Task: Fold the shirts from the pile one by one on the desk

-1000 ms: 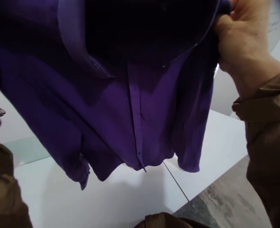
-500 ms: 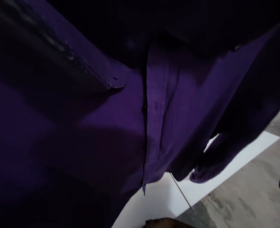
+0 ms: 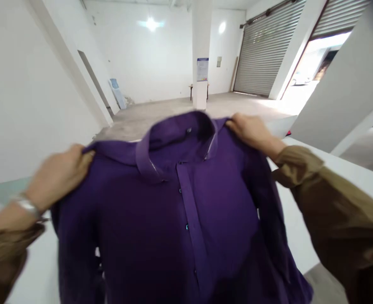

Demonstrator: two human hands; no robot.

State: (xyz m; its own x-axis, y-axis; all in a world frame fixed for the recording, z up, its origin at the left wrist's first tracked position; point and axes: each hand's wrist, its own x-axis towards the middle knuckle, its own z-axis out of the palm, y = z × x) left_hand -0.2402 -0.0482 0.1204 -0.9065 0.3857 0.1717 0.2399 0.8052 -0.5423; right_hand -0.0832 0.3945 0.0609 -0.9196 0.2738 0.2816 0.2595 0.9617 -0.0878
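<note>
A dark purple button-up shirt [image 3: 155, 228] hangs spread out before me, its front and collar facing the camera. My left hand [image 3: 61, 171] is closed on the shoulder seam at the left, slightly blurred, with a silvery band at the wrist. On the other side, my right hand [image 3: 251, 131] pinches the opposite shoulder, a little higher. The collar [image 3: 145, 156] stands up between the hands. Small buttons run beside the placket [image 3: 194, 228]. Both sleeves droop at the sides, and the lower hem runs out of view.
Behind the shirt is a white table [image 3: 295, 207]. Farther off stand a white pillar [image 3: 201, 40] with a notice [image 3: 202, 69] and a water dispenser [image 3: 118, 95] by the left wall. Roller shutters [image 3: 265, 50] line the right side, one partly raised.
The purple shirt filled the view close to the camera before. It is now farther away, held up by both shoulders, and the view has risen to show the room.
</note>
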